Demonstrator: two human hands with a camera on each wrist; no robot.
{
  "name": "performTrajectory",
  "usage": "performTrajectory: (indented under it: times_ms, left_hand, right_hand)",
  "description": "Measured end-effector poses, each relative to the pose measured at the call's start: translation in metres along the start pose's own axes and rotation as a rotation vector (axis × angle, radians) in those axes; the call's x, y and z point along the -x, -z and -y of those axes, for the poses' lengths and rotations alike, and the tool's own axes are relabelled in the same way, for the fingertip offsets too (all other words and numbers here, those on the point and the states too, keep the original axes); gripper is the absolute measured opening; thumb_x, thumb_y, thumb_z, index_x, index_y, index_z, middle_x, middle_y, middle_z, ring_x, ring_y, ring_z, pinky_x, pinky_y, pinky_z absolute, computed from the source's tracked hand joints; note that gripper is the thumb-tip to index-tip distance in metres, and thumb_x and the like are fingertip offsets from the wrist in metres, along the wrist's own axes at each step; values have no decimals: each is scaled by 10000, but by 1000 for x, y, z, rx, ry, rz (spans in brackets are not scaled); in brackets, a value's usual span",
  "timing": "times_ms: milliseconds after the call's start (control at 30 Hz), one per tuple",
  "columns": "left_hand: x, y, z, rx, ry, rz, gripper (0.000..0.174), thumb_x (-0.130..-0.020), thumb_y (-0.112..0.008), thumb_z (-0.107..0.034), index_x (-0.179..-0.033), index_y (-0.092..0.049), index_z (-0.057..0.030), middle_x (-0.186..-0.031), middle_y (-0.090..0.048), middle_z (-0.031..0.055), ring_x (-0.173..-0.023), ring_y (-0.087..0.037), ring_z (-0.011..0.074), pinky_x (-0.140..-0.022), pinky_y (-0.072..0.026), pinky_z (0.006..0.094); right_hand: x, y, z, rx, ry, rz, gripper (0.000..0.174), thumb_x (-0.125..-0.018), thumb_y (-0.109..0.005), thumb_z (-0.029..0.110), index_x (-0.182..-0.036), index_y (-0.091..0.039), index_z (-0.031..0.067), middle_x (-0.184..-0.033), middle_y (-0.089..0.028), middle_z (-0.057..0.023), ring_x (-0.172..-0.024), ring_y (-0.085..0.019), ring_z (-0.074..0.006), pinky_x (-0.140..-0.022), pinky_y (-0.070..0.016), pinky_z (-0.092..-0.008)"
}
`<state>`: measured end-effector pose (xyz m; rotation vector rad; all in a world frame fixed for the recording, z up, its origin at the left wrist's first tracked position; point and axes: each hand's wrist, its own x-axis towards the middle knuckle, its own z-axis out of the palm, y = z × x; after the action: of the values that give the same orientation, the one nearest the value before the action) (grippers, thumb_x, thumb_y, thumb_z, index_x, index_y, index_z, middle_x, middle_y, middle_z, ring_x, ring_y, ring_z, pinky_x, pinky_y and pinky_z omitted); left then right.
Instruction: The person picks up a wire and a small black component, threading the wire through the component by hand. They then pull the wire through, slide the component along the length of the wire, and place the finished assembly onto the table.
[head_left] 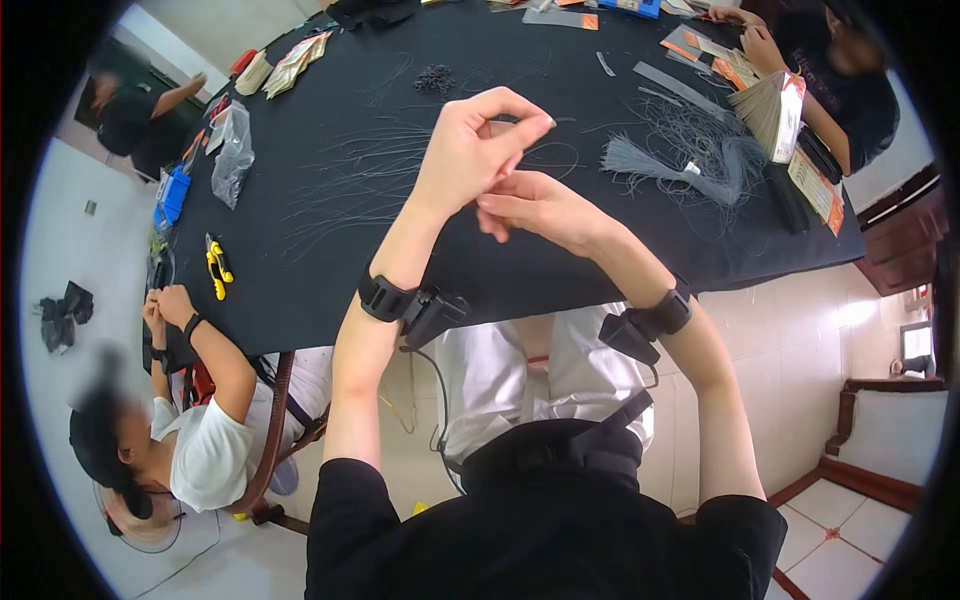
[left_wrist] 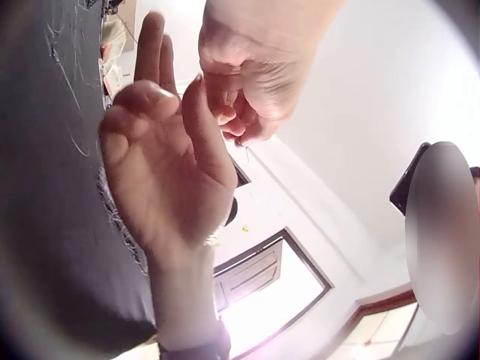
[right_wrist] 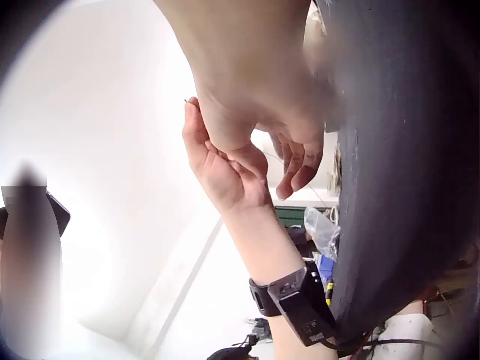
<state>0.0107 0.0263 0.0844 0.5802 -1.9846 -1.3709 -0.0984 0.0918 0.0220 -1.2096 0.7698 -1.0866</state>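
My left hand [head_left: 470,150] is raised over the black table, its thumb and index finger pinching a thin grey strand of fishing line [head_left: 566,120]. A short end of it shows past the fingertips in the right wrist view. Just below and to the right, my right hand [head_left: 550,212] is held close against the left, thumb and fingers bent inward around the line. Most of the strand is hidden by the fingers. Many similar grey lines [head_left: 350,165] lie fanned out on the cloth behind my left hand, and a thick bundle of lines [head_left: 660,170] lies to the right.
A pile of small dark pieces [head_left: 435,79] sits farther back. Yellow-handled pliers [head_left: 218,268], a clear plastic bag [head_left: 231,155] and a blue box [head_left: 171,197] are on the left. Card packs [head_left: 770,115] stand at the right. Other people sit around the table [head_left: 290,290].
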Motion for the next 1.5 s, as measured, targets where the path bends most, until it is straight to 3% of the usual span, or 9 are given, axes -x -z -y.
performTrajectory:
  times_ms: [267, 400, 467, 600, 633, 767, 900, 1233, 1500]
  left_hand:
    - [-3, 49, 32, -273, -115, -281, 107, -815, -613, -142, -849, -643, -45, -535, -492, -60, -451, -363, -2, -402, -251, 169]
    - [-2, 63, 48, -431, -257, -339, 68, -788, -633, -92, -806, -640, -27, -659, -533, -42, -494, -361, 2, -449, -264, 175]
    - [-1, 63, 52, -429, -264, -340, 61, -783, -634, -83, -795, -637, -23, -696, -541, -37, -505, -361, 4, -460, -269, 176]
    - [-1, 63, 59, -407, -268, -340, 54, -783, -631, -75, -789, -635, -21, -700, -541, -32, -512, -366, 10, -472, -278, 179]
    - [-1, 63, 60, -400, -251, -338, 55, -788, -625, -75, -794, -635, -21, -711, -546, -32, -522, -374, 8, -476, -283, 177]
    - [-3, 68, 81, -318, -242, -337, 72, -799, -618, -89, -806, -636, -20, -691, -550, -39, -522, -394, -6, -462, -276, 173]
    - [2, 68, 80, -256, -37, -358, 99, -767, -646, -109, -785, -645, -12, -651, -532, -34, -475, -348, 8, -446, -258, 192]
    - [5, 66, 87, -331, 3, -309, 95, -764, -644, -102, -783, -645, -9, -660, -520, -30, -461, -333, 8, -441, -252, 199]
    - [4, 64, 87, -312, -102, -301, 70, -762, -644, -82, -775, -639, -14, -678, -528, -26, -485, -356, 9, -444, -259, 192]
  right_hand:
    - [31, 27, 2, 121, -61, -157, 269, -901, -443, 235, -855, -590, 15, -642, -445, 40, -578, -359, -51, -554, -321, -186]
    - [43, 39, 12, -175, 233, -511, 223, -865, -447, 204, -786, -569, 34, -1071, -550, -123, -853, -462, -136, -837, -347, -265]
    - [46, 60, 15, -557, 378, -379, 223, -870, -423, 183, -709, -513, 57, -1186, -487, -192, -948, -471, -196, -969, -296, -350]
    - [37, 78, 21, -975, 487, -267, 171, -862, -432, 138, -714, -459, 58, -855, -528, -121, -881, -493, -221, -1023, -279, -405]
    - [35, 78, 22, -960, 489, -256, 109, -863, -419, 105, -789, -467, 42, -741, -442, -58, -761, -463, -188, -911, -364, -348]
    - [23, 77, 30, -939, 431, -335, 167, -861, -393, 53, -1004, -445, -15, -788, -418, -43, -656, -355, -132, -654, -325, -287]
    - [12, 78, 29, -709, 413, -446, 425, -855, -384, 13, -1256, -275, -75, -798, -418, -46, -657, -351, -103, -645, -336, -256]
    - [5, 86, 33, -410, 454, -753, 467, -847, -426, 10, -1271, -231, -12, -821, -479, -92, -621, -418, -119, -644, -401, -302]
    - [-2, 94, 37, -243, 319, -714, 447, -836, -471, 40, -1236, -286, -33, -795, -510, -85, -567, -398, -90, -586, -391, -256]
